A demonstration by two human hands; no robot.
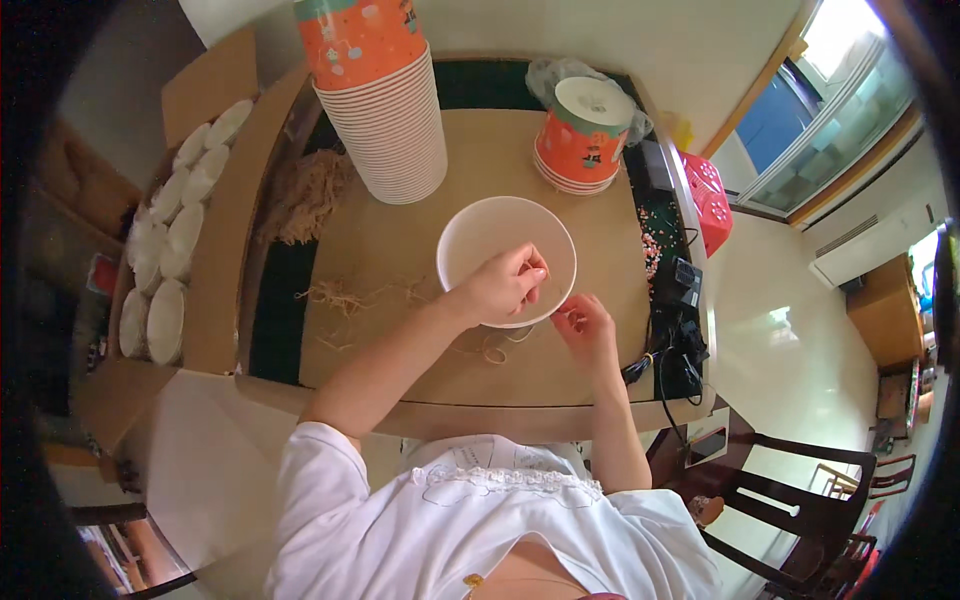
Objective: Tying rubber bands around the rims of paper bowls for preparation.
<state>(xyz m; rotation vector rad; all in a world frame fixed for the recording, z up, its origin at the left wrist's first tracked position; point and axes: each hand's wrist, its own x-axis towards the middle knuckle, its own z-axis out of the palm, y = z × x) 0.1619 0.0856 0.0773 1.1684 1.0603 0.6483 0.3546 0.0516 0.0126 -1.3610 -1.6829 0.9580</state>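
Observation:
A white paper tub (470, 235) stands in front of me with its round mouth facing up. My left hand (512, 282) reaches over its near side, the fingers closed in a pinch inside the mouth; what they hold is too small to make out. At the tub's near right rim, my right hand (586, 326) has thumb and fingertips pressed together, and the thing between them cannot be told. A thin loop of twine (495, 352) lies just below the tub, near both hands. More loose twine (338, 294) is scattered to the left.
A tall stack of paper tubs (385, 120) rises at the back left, beside a fibre bundle (308, 195). Further left stands a cardboard box (240, 200) of white tubs. An orange tub (585, 150) sits back right; black cables (680, 350) and a red basket (708, 195) are right.

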